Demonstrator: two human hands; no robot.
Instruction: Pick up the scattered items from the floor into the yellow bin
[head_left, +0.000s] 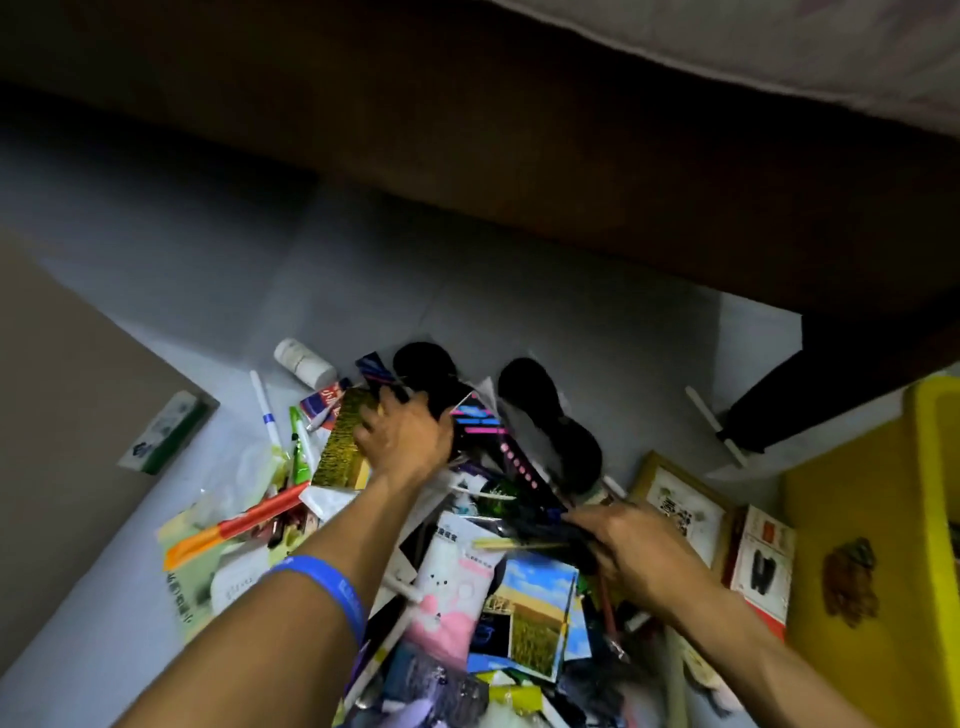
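Note:
A heap of scattered items (467, 571) covers the grey floor: packets, pens, cards, boxes. My left hand (402, 436) reaches into the far part of the heap, its fingers curled over a black item (441, 395) beside a gold glitter box (343, 441). My right hand (631, 551) lies lower right and grips a dark bundle of thin things (540, 525), with yellow sticks (514, 544) poking out to the left. The yellow bin (852, 530) stands at the right edge; only its side wall and rim show.
A white bottle (304, 361) and a white pen (262, 410) lie at the heap's far left. A green-white box (163, 434) rests by a brown surface on the left. Dark furniture (571, 182) overhangs the floor behind. A framed picture (680, 501) and red-white box (763, 561) lean near the bin.

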